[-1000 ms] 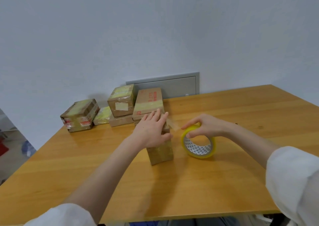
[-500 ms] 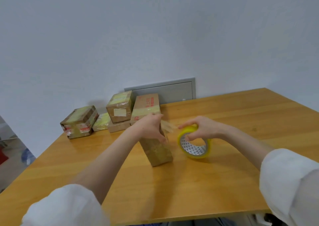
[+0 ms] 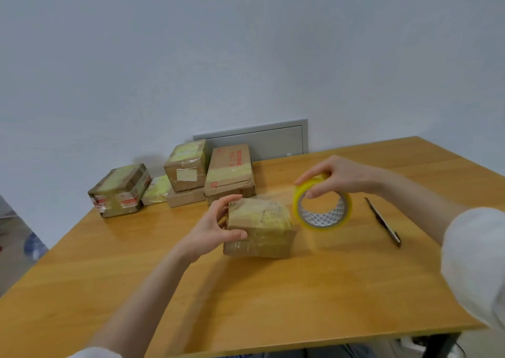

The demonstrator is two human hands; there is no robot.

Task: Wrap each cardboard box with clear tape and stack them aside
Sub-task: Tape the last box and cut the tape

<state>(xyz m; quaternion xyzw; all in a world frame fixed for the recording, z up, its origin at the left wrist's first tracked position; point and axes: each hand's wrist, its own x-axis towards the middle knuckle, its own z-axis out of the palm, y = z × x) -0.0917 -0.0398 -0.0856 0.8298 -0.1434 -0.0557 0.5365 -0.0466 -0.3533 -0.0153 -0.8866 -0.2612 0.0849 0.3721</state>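
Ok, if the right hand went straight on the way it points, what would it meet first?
Likely the cardboard box that the left hand grips: the right hand, holding the tape roll, points left toward its top right edge. Depth is unclear.

Far-left corner of table (image 3: 273, 303): taped boxes (image 3: 185, 171) crowd it, some stacked. Mid-table: box (image 3: 259, 229), tape roll (image 3: 322, 207) just beside, right. Slim dark tool (image 3: 382, 221) toward right edge. Open wood along near edge, far-right corner.
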